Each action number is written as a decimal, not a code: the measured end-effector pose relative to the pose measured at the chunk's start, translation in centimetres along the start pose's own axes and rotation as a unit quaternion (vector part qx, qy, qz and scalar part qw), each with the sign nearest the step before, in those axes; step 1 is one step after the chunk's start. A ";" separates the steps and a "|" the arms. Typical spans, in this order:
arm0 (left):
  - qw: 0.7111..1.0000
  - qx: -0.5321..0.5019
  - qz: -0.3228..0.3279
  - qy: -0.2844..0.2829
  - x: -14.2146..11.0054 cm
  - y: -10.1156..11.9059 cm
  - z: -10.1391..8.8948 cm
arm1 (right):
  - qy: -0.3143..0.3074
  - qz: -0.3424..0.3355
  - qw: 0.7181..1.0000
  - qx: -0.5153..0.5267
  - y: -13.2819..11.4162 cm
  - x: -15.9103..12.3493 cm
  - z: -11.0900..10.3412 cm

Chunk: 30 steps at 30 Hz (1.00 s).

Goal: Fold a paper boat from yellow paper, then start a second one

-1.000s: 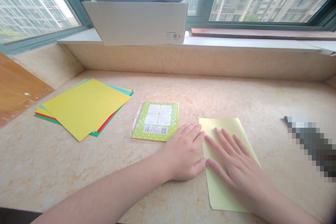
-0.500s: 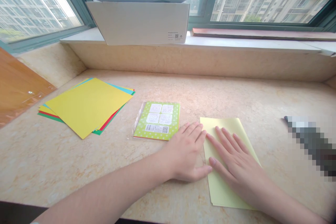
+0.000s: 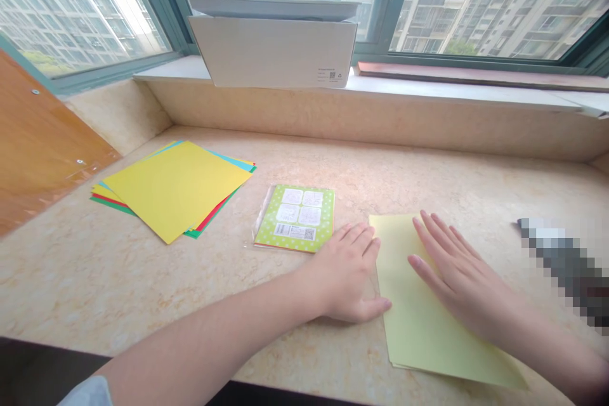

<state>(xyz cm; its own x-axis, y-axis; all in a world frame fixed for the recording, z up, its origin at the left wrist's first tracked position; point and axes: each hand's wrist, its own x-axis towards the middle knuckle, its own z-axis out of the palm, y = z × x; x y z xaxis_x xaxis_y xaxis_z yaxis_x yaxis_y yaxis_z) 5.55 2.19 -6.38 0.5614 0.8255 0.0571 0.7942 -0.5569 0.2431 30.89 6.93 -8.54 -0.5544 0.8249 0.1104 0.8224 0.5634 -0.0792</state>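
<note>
Head view gives us only part of the pale yellow paper [image 3: 419, 336]: the right hand [image 3: 466, 280] covers much of its right side, so we cannot trace that edge in full. The right arm [image 3: 537, 333] runs off at the right, and of the left sleeve [image 3: 90, 393] we see just a scrap. A dark object [image 3: 561, 266] toward the right of the tabletop [image 3: 61, 279] is pixelated past reading. Our left hand [image 3: 346, 280] lies palm down, hiding the near right corner of the green packet [image 3: 285, 228]; its four fingers sit nearly together at the paper's left edge, thumb spread onto the paper. Our right hand tilts over the paper, fingers slightly apart and aimed at the back edge, thumb held away; whether it touches, we cannot tell. The paper lies right of the tabletop's middle, close to its front edge, its long axis apparently running front to back, far end leaning slightly left. Coloured sheets [image 3: 178, 187] fan out toward the back left corner.
</note>
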 end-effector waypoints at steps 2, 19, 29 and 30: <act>1.000 0.001 0.003 0.003 0.0 0.0 0.1 | -0.012 -0.003 1.000 0.001 0.6 0.9 0.2; 1.000 0.010 0.004 0.000 0.1 -0.1 0.1 | -0.002 -0.018 1.000 0.005 1.6 1.3 3.1; 1.000 0.004 0.000 -0.006 0.0 0.1 0.2 | 0.021 -0.030 0.999 0.000 1.4 1.1 3.1; 1.000 -0.001 -0.003 -0.006 0.0 0.2 0.2 | 0.022 -0.030 0.999 0.004 1.4 1.1 3.0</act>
<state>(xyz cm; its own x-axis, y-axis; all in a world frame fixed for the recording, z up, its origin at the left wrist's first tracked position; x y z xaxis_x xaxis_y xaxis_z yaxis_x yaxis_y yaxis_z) 5.77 2.10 -6.53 0.5587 0.8281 0.0448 0.7974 -0.5513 0.2455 31.01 8.77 -11.50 -0.5969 0.7864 0.1591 0.7865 0.6127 -0.0779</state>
